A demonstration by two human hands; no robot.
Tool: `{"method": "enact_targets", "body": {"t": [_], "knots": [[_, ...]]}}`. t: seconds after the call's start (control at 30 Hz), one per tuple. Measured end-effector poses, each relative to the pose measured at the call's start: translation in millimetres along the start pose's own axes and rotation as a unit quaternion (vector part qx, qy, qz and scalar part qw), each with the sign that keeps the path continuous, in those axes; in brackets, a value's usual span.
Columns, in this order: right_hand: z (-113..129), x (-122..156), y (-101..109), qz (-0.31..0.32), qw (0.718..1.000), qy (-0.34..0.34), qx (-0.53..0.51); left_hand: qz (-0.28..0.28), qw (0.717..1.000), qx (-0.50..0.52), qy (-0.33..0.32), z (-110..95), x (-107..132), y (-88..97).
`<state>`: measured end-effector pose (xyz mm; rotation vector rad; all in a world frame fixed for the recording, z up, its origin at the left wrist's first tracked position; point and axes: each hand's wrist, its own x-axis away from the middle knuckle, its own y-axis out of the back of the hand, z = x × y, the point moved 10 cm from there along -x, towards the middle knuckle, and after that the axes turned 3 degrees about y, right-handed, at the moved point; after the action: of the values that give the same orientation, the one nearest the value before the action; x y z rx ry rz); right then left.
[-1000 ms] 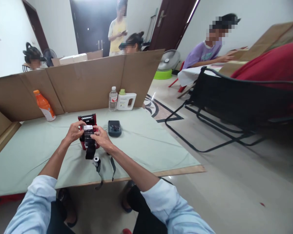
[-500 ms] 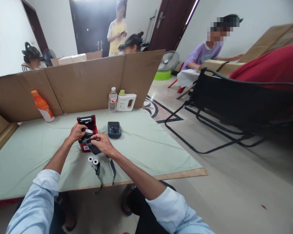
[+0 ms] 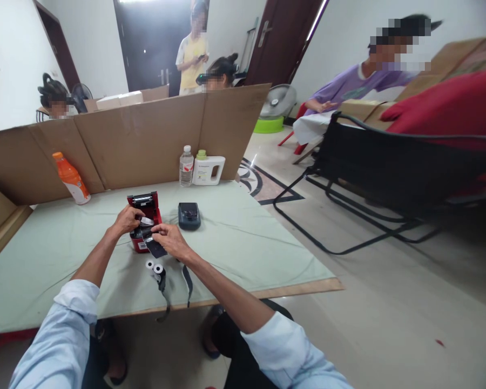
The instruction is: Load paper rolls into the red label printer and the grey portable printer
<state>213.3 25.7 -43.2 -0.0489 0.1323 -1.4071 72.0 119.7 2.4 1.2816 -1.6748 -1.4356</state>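
A small red printer (image 3: pixel 144 208) with its lid up stands on the green cloth table (image 3: pixel 235 237). My left hand (image 3: pixel 126 220) is curled over the printer's open bay, its fingers pinched on a roll inside. My right hand (image 3: pixel 170 240) pinches a dark strip of ribbon (image 3: pixel 156 248) that runs out of the printer's front. Two small white-cored rolls (image 3: pixel 154 268) lie just in front of the printer, with dark strips (image 3: pixel 187 282) trailing over the table's near edge. A dark blue handheld device (image 3: pixel 188 214) sits to the right of the printer.
An orange bottle (image 3: pixel 71 178), a clear water bottle (image 3: pixel 186 166) and a white jug (image 3: pixel 208 168) stand against a cardboard screen (image 3: pixel 146 135). A black folding chair (image 3: pixel 389 173) stands on the floor at right. Several other people are beyond the screen and at right.
A second ago both hands held the ribbon strip up above the printer; they have lowered it into the printer's bay. The person in purple at right has leaned over.
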Motion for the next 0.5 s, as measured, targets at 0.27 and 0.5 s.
{"method": "enact_targets", "body": {"t": [0.27, 0.5], "knots": [[-2.9, -0.8, 0.6, 0.000, 1.000, 0.002, -0.003, 0.019, 1.000, 0.001, -0.014, -6.9, -2.0, 2.5], [-5.9, -1.5, 1.0, 0.005, 1.000, 0.009, 0.000, 0.007, 1.000, 0.017, -0.009, -4.9, 1.8, 3.3]]}}
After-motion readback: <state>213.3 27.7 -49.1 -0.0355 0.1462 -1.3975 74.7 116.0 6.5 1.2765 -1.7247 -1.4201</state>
